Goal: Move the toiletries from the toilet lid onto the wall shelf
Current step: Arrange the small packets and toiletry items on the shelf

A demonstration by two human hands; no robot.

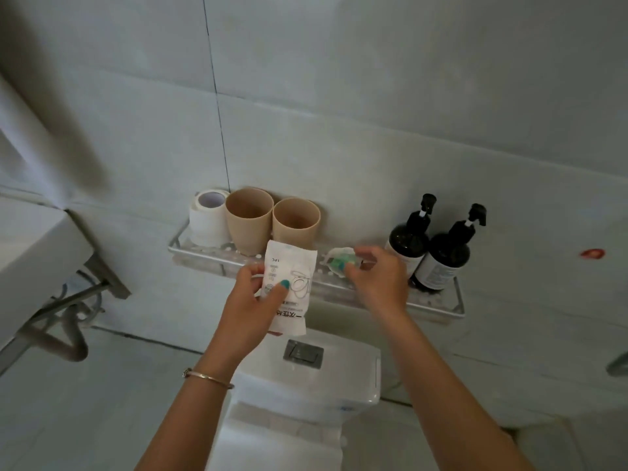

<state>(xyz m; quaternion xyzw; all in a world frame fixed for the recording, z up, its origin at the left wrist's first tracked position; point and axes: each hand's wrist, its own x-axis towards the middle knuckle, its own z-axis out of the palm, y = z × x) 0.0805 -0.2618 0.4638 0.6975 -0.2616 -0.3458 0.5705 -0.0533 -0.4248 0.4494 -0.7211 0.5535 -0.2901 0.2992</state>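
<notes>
Left hand (249, 297): gripping a flat white packet (289, 287), thumb pressing its printed face, fingers clamped behind, holding it upright at the shelf's front edge.
Right hand (379, 278): fingertips pinching a small clear wrapper with green contents (339, 261), resting it on the shelf's middle.
Shelf (438, 305): a shallow metal tray with perforated floor and thin rail, hanging on the tiled wall.
Left end of the shelf: a white paper roll (207, 217) is standing beside two smooth beige cups (272, 220), upright and touching.
Right end: two dark round pump bottles (428, 246) are leaning together.
Toilet tank (319, 379): glossy white, sitting below the shelf.
</notes>
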